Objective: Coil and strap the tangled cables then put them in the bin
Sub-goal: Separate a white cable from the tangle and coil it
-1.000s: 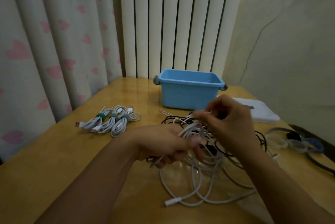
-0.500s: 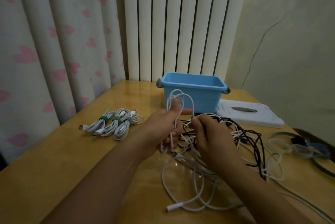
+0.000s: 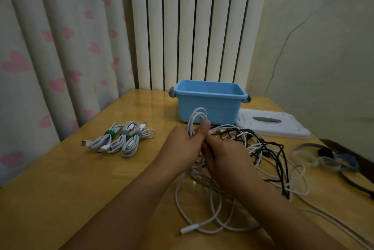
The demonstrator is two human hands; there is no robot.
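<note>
Heart-print curtains on the left, pale vertical slats behind, and a wooden table (image 3: 60,189) carrying the whole job. At the far side sits the blue bin (image 3: 209,106), open-topped, and nothing shows inside it from this angle. Its white lid (image 3: 273,128) lies flat just to its right, out of the way so the mouth is free.

Centre stage: the left hand (image 3: 182,146) is closed round a bunch of white cable loops (image 3: 197,120), thumb pressed on top, the loops standing up above the fist. That grip looks meant to keep the finished turns from springing apart while more cable is fed in. The right hand (image 3: 224,158) sits right against it, fingers curled down into the strands just below. What exactly it pinches is hidden behind the knuckles, but it reads as drawing the next length of white cable out for another turn.

Spilling right and near from both hands is the tangled pile (image 3: 269,158), white and black cables crossed over one another, with one white plug end (image 3: 189,230) trailing loose at the near edge. Black strands thread through the white, so I'd expect snags as the free length pulls through.

Over on the left, well apart, three strapped coils (image 3: 121,139) lie side by side, each banded in green or grey. Done, I'd judge, but not yet binned. Spare straps (image 3: 323,158) wait at the right edge, near the working hand.
</note>
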